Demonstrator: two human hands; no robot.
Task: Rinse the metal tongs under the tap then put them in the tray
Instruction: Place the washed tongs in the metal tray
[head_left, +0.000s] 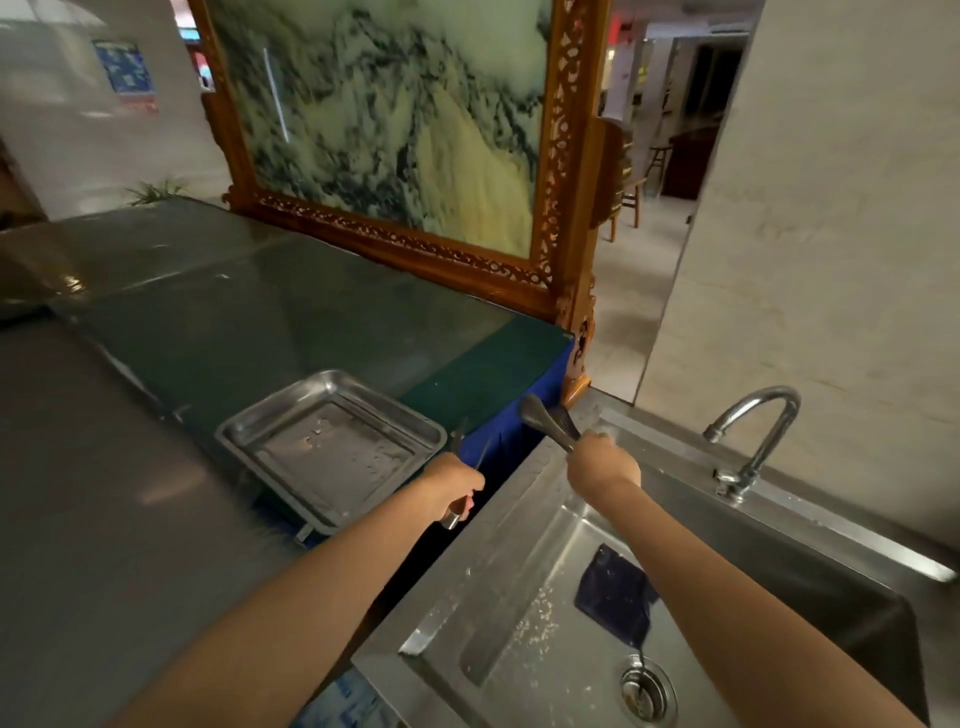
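Tongs (470, 457) in the left hand (451, 480), gripped near the hinge: stiff, light, probably wet and slippery. Right hand (602, 465) clutches another dark utensil (545, 418), maybe tongs too.

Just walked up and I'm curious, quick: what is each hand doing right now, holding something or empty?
Left hand: closed around a pair of metal tongs.
Right hand: closed around a dark utensil; what kind cannot be told.

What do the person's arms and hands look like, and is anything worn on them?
Both forearms are bare as far as the picture shows: no sleeves, gloves, watch or bracelet. The left hand and the right hand show no rings, though the fingers are mostly hidden.
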